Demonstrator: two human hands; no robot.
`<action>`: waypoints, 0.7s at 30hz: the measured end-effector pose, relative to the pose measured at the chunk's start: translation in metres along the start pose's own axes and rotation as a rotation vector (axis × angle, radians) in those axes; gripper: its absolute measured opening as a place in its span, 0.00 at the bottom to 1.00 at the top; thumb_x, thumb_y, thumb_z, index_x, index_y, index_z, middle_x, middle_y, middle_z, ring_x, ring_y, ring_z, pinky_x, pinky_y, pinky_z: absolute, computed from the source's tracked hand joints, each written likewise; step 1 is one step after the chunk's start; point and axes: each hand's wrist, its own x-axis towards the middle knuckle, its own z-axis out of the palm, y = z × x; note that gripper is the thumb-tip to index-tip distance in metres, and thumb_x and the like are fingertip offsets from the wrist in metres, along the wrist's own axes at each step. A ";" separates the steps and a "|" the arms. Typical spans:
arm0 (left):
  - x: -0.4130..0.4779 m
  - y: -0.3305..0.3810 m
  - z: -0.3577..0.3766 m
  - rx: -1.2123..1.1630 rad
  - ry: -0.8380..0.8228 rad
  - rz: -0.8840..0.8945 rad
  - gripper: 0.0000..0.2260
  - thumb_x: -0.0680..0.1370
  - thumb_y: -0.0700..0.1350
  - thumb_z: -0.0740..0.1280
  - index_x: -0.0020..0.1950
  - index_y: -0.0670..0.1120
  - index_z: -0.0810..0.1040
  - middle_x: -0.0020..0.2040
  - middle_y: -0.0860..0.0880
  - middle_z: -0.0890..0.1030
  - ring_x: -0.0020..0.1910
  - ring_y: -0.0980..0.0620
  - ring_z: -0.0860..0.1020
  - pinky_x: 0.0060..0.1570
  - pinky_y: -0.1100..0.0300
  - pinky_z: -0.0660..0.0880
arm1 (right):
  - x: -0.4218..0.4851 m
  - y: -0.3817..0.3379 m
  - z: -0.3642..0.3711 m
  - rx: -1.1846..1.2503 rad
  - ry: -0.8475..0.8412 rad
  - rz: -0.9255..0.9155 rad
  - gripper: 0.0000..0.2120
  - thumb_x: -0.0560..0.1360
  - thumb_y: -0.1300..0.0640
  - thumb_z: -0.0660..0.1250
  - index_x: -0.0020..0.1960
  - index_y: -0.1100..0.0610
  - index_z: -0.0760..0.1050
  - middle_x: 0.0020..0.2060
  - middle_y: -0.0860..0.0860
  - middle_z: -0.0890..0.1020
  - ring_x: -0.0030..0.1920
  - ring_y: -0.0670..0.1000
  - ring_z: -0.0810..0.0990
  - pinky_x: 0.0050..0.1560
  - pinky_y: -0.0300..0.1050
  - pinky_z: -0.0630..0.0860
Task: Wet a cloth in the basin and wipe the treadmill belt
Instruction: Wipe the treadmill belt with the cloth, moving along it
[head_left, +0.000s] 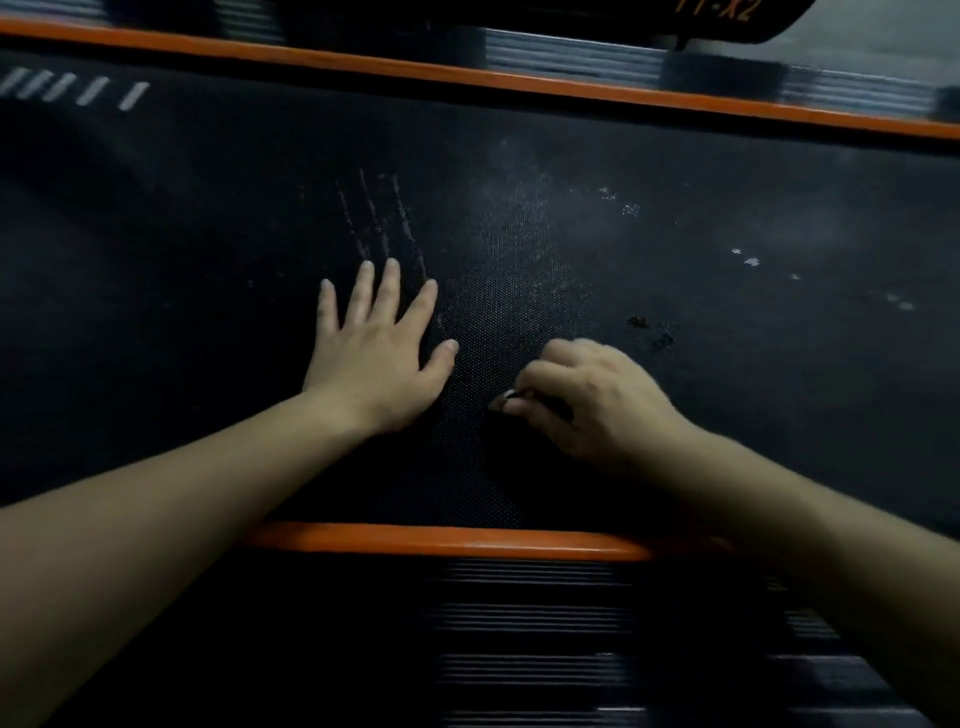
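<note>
The black textured treadmill belt (519, 234) fills most of the head view, with pale finger streaks (382, 218), dusty smears and a few wet spots (649, 330). My left hand (379, 348) lies flat on the belt with its fingers spread, just below the streaks. My right hand (587, 400) rests on the belt to the right of it with curled fingers. Thumb and forefinger pinch a small dark thing (540, 408), too dim to identify. No basin is in view.
Orange side rails run along the far edge (467, 73) and the near edge (441, 540) of the belt. Ribbed black foot strips (545, 623) lie below the near rail. White stripes (78, 88) mark the belt at top left. Small pale specks (750, 261) dot its right part.
</note>
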 end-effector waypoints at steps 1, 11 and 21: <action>-0.001 0.001 0.001 -0.004 0.007 0.001 0.34 0.79 0.66 0.44 0.83 0.54 0.46 0.83 0.43 0.42 0.81 0.44 0.37 0.76 0.38 0.35 | 0.004 0.007 -0.003 -0.010 0.018 0.025 0.22 0.79 0.38 0.55 0.49 0.53 0.80 0.41 0.52 0.78 0.40 0.56 0.77 0.41 0.52 0.76; -0.003 0.001 0.003 -0.002 0.054 0.010 0.34 0.79 0.67 0.44 0.83 0.53 0.49 0.83 0.43 0.45 0.81 0.43 0.39 0.77 0.37 0.37 | -0.032 -0.015 -0.002 0.123 -0.002 -0.078 0.17 0.77 0.41 0.61 0.45 0.53 0.81 0.39 0.49 0.78 0.38 0.51 0.76 0.39 0.45 0.73; -0.003 0.003 0.004 0.004 0.050 -0.001 0.33 0.80 0.65 0.46 0.83 0.53 0.48 0.83 0.43 0.44 0.81 0.44 0.39 0.77 0.38 0.37 | -0.041 -0.011 -0.009 0.134 -0.016 -0.072 0.18 0.77 0.40 0.61 0.44 0.53 0.79 0.39 0.49 0.77 0.40 0.51 0.76 0.39 0.45 0.73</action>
